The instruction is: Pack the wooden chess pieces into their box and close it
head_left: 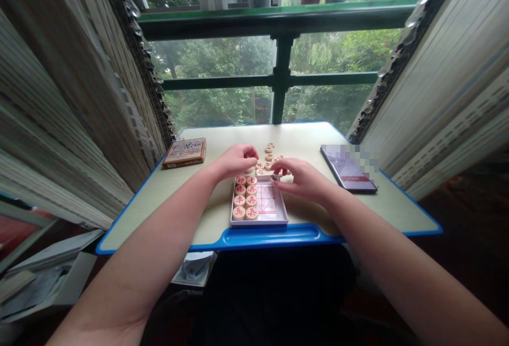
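Note:
A shallow white box (287, 213) lies on the table in front of me. Two columns of round wooden Chinese chess pieces (239, 201) with red characters fill its left side, and a red-lined sheet (267, 197) shows on its right. Over the box's far right corner, my right hand (300, 176) pinches a dark-marked Chinese chess piece (274, 177) between thumb and fingers. My left hand (237, 159) is curled beyond the far left edge, by a loose piece (249, 169); what its fingers hold, if anything, is hidden. Several loose pieces (269, 157) lie between and beyond my hands.
A brown box lid with writing (185, 151) lies at the table's left. On the right is a dark-edged tablet or phone (350, 170), partly blurred out. The pale table has a blue rim and a blue front groove (270, 236). Curtains flank the window.

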Action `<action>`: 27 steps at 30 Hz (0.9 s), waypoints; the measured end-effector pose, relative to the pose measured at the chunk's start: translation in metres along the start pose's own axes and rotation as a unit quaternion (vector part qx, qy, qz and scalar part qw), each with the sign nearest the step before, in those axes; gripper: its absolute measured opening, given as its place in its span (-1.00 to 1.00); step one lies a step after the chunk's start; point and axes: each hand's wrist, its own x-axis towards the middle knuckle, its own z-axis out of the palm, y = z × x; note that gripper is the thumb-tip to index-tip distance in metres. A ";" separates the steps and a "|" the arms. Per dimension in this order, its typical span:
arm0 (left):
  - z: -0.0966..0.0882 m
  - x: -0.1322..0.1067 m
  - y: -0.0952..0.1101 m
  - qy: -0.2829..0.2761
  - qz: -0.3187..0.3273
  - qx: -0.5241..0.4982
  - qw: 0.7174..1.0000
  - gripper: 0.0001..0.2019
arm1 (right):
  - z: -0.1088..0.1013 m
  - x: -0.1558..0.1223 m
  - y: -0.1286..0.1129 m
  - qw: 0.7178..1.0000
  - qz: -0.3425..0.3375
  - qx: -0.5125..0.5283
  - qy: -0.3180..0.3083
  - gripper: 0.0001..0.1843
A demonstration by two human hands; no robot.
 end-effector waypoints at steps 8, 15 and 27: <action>0.004 0.000 -0.003 -0.045 -0.006 0.052 0.998 -0.77 | 0.007 0.003 -0.003 0.999 -0.033 -0.037 -0.016 -0.93; 0.013 0.003 -0.005 -0.001 0.034 0.117 0.992 -0.76 | 0.011 0.004 -0.002 0.997 -0.042 -0.051 -0.026 -0.94; 0.011 0.004 -0.007 0.122 0.095 0.184 0.971 -0.77 | 0.011 0.003 -0.003 0.998 0.002 -0.062 -0.025 -0.91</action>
